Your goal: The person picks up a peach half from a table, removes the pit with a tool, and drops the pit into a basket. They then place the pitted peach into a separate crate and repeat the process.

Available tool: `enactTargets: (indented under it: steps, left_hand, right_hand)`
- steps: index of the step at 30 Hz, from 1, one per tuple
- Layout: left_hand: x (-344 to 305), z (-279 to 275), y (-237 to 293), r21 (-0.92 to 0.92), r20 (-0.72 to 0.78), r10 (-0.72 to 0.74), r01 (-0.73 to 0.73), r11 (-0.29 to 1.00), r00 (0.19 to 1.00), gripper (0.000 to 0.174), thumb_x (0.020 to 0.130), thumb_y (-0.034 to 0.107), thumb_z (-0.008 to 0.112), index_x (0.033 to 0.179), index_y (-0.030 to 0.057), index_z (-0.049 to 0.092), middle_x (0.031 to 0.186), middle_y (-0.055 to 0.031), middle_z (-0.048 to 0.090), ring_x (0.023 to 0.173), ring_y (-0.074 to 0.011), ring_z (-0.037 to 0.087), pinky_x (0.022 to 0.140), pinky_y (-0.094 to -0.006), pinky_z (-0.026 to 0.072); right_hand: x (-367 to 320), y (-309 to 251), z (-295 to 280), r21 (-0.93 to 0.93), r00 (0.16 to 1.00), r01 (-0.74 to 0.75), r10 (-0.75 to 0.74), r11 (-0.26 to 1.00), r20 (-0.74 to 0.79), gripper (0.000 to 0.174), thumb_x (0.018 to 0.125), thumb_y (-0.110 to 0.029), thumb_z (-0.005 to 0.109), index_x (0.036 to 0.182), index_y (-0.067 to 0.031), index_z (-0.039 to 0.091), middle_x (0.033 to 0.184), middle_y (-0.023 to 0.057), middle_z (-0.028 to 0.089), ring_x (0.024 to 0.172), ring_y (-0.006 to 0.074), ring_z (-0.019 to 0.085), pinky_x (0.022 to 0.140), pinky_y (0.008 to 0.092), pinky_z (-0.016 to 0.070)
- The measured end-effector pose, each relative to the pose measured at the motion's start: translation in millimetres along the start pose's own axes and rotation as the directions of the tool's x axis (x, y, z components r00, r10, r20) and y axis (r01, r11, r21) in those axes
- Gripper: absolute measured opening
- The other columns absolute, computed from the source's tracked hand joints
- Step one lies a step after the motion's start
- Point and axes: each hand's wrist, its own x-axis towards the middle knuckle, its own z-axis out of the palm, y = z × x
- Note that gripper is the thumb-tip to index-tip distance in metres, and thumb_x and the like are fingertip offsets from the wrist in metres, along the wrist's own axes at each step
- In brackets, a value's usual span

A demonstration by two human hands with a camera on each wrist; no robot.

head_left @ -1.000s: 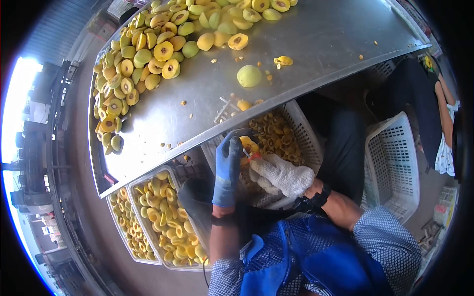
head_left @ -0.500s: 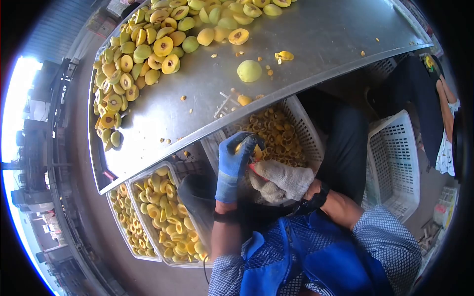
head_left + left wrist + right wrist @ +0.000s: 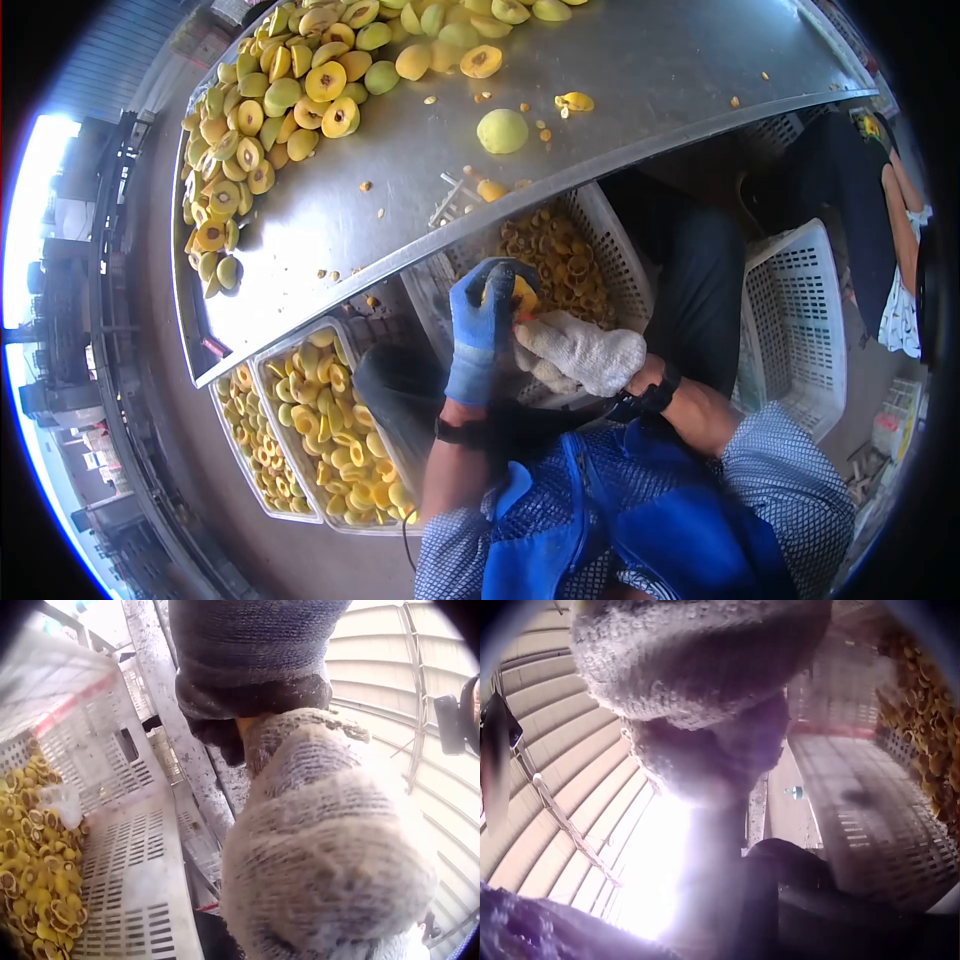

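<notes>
My left hand [image 3: 478, 325], in a blue glove with dark fingers, grips a yellow peach half [image 3: 523, 293] over a crate of pitted pieces. Its fingers cover most of the fruit. Against it from the right comes my right hand [image 3: 585, 355], in a thick off-white knit glove, fingers curled round a small tool with a red part [image 3: 525, 318]. The rest of that tool is hidden by the gloves. In the left wrist view the knit glove [image 3: 322, 847] meets the dark glove fingers [image 3: 255, 697]. The right wrist view shows mostly the knit glove [image 3: 697, 667].
A metal table [image 3: 640, 110] bears a heap of peach halves [image 3: 270, 110] and a whole pale peach [image 3: 502, 131]. Below its edge stands the crate [image 3: 620, 245] with pitted pieces. Two crates of halves [image 3: 335, 430] are at left, another crate [image 3: 800, 330] at right, near a seated person's leg [image 3: 820, 190].
My left hand has turned and its fingers have folded further over the peach half, which showed more a second ago. The right hand stays close by, its tool now more hidden.
</notes>
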Motion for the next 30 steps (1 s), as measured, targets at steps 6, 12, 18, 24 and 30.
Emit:
enactTargets:
  steps: [6,12,18,24,30]
  left_hand:
    - [-2,-7,-8,-0.387,0.202,-0.002,0.081,0.919,0.979,0.059,0.096,0.055,0.049,0.100,-0.0023,0.065,0.087,-0.0080,0.067,0.078,-0.0144,0.062,0.074,-0.0281,0.0494]
    - [6,-12,13,0.066,0.255,-0.083,0.069,0.995,0.963,0.043,0.096,0.038,0.057,0.092,-0.0032,0.066,0.084,-0.0095,0.068,0.079,-0.0170,0.065,0.073,-0.0291,0.0515]
    - [-1,9,8,-0.271,0.124,-0.040,0.073,0.960,0.992,0.045,0.095,0.041,0.056,0.090,-0.0023,0.065,0.083,-0.0104,0.069,0.072,-0.0150,0.065,0.068,-0.0265,0.0514]
    - [-15,5,-12,-0.587,-0.041,-0.221,0.156,0.795,0.974,0.059,0.100,0.055,0.042,0.099,-0.0004,0.062,0.090,-0.0119,0.067,0.080,-0.0181,0.066,0.072,-0.0290,0.0534]
    - [-59,-111,63,0.674,-0.282,0.018,0.185,0.715,0.959,0.031,0.092,0.034,0.064,0.093,0.0034,0.066,0.088,-0.0119,0.066,0.083,-0.0246,0.065,0.072,-0.0359,0.0521]
  right_hand:
    - [-3,6,-8,0.244,0.987,-0.111,0.078,0.963,0.143,0.038,0.098,-0.048,0.052,0.092,-0.0114,0.059,0.059,-0.0058,0.042,0.043,0.0052,0.035,0.040,0.0218,0.0270]
    - [-7,-5,7,0.098,0.993,-0.105,0.099,0.990,0.067,0.034,0.099,-0.047,0.052,0.096,-0.0137,0.058,0.062,-0.0069,0.045,0.043,0.0046,0.036,0.039,0.0205,0.0279]
    - [-3,12,3,0.387,0.984,0.028,-0.094,0.922,0.153,0.037,0.096,-0.047,0.057,0.097,-0.0110,0.063,0.066,-0.0038,0.052,0.044,0.0063,0.038,0.041,0.0229,0.0291]
    - [1,36,-28,0.075,0.987,0.003,-0.015,0.997,0.159,0.024,0.097,-0.035,0.056,0.102,-0.0128,0.063,0.090,-0.0018,0.061,0.078,0.0099,0.057,0.074,0.0261,0.0479]
    - [-9,10,-28,0.405,0.992,-0.112,0.123,0.908,-0.002,0.041,0.098,-0.049,0.051,0.084,-0.0120,0.058,0.066,-0.0051,0.051,0.043,0.0065,0.039,0.040,0.0213,0.0315]
